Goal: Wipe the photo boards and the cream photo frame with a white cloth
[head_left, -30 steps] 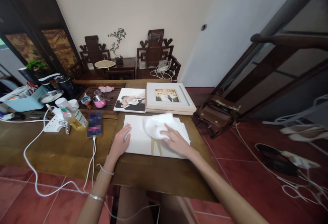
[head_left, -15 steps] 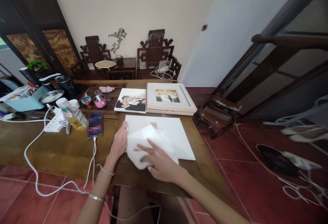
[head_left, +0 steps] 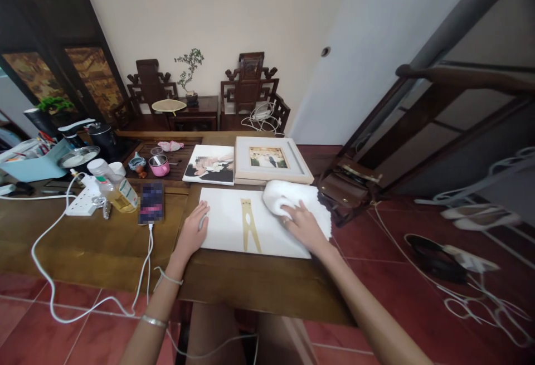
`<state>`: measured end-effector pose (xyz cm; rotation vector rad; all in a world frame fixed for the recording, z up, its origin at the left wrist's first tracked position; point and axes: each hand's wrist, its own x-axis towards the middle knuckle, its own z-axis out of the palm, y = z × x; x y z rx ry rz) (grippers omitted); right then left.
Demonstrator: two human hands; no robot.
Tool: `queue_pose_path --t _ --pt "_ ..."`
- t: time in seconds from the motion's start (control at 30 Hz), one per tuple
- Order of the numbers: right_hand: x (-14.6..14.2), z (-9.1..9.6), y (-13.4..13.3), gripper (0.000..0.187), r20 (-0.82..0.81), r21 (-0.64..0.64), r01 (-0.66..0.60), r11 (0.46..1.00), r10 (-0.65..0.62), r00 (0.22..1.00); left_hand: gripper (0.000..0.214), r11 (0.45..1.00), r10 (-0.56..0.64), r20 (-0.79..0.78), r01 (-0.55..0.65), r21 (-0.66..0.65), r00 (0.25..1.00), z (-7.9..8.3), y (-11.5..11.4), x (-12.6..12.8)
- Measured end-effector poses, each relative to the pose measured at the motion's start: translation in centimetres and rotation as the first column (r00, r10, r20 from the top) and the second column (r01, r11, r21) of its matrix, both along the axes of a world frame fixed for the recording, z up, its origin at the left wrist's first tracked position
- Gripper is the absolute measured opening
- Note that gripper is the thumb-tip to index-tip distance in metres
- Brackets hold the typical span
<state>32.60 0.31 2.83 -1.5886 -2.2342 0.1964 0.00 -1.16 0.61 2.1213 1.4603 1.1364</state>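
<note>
A flat white panel, perhaps an album cover (head_left: 221, 225), lies on the wooden table with a tall gold design (head_left: 249, 225) on its face. At its left edge my left hand (head_left: 195, 228) rests with the fingers laid out over the border, holding nothing. My right hand (head_left: 304, 224) presses a bunched white cloth (head_left: 311, 195) onto the right part of the panel, its fingers on the cloth. The cloth covers the panel's upper right corner and hangs past its right edge.
Behind the panel are a photo print (head_left: 211, 165) and a boxed picture frame (head_left: 273, 143). Left of it lie a phone (head_left: 151, 203) with a white cable, a bottle of yellowish liquid (head_left: 121, 195), a power strip (head_left: 83, 204) and a pink cup (head_left: 159, 167).
My right hand has swept the cloth rightward across the panel, uncovering the gold design. My left hand stays at the left edge, its fingers now further over the surface.
</note>
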Motion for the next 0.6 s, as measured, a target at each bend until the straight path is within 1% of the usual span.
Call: queue_pose_path --t 0.07,0.13,0.23,0.3,0.37,0.4,0.47,0.53,0.6 --pt "-1.1 0.6 -0.3 0.034 0.053 0.012 -0.069 0.998 0.068 0.996 0.035 1.000 0.003 -0.010 -0.003 -0.011 1.000 0.1 0.0 0.0" --pt "-1.9 1.4 -1.8 0.033 0.079 -0.010 -0.163 0.987 0.163 0.983 0.035 1.000 0.000 -0.014 0.000 -0.017 1.000 0.2 -0.1 0.0" --pt "-2.2 2.3 -5.8 0.035 0.037 -0.056 -0.276 0.960 0.278 0.960 0.035 1.000 -0.006 -0.015 0.006 -0.014 1.000 0.3 -0.1 0.0" --pt "-1.5 2.8 -8.6 0.036 -0.014 -0.104 -0.318 0.942 0.318 0.948 0.035 1.000 -0.011 -0.012 0.011 -0.015 1.000 0.4 -0.2 0.0" --pt "-0.2 3.0 -10.7 0.035 -0.071 -0.185 -0.345 0.920 0.338 0.939 0.036 1.000 -0.015 -0.011 0.015 -0.021 1.000 0.4 -0.2 0.0" --pt "0.6 2.9 -11.3 0.033 -0.100 -0.228 -0.335 0.914 0.320 0.942 0.036 1.000 -0.016 -0.012 0.015 -0.023 1.000 0.5 -0.2 0.0" --pt "2.2 2.5 -11.5 0.028 -0.144 -0.302 -0.254 0.919 0.219 0.965 0.036 1.000 -0.014 -0.017 0.014 -0.027 1.000 0.5 -0.2 0.0" --pt "3.0 1.8 -10.3 0.029 -0.152 -0.333 -0.131 0.934 0.083 0.985 0.035 1.000 -0.011 -0.020 0.010 -0.025 1.000 0.6 -0.2 0.0" --pt "2.6 1.2 -8.0 0.033 -0.136 -0.311 -0.040 0.949 -0.002 0.991 0.035 1.000 -0.009 -0.019 0.009 -0.020 1.000 0.5 -0.1 0.0"
